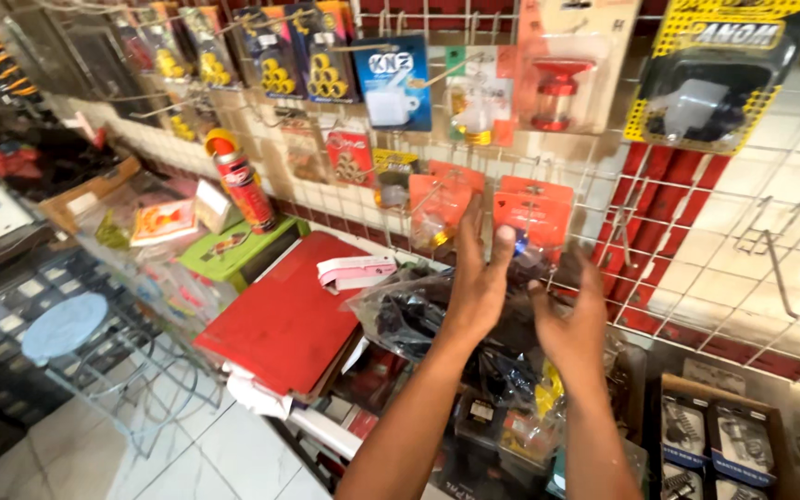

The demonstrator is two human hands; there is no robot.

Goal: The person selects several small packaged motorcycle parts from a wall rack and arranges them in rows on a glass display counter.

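Both forearms reached up from the bottom edge; the left hand (479, 287), fingers spread, pressed the orange blister pack (531, 215) hanging on the wire grid (696, 231), while the right hand (574, 324) cupped loosely beneath; steadying the card would ease unhooking

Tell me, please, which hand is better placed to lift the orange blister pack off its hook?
Probably the left hand: its fingertips already lie on the orange blister pack, while the right hand sits lower, beside it.
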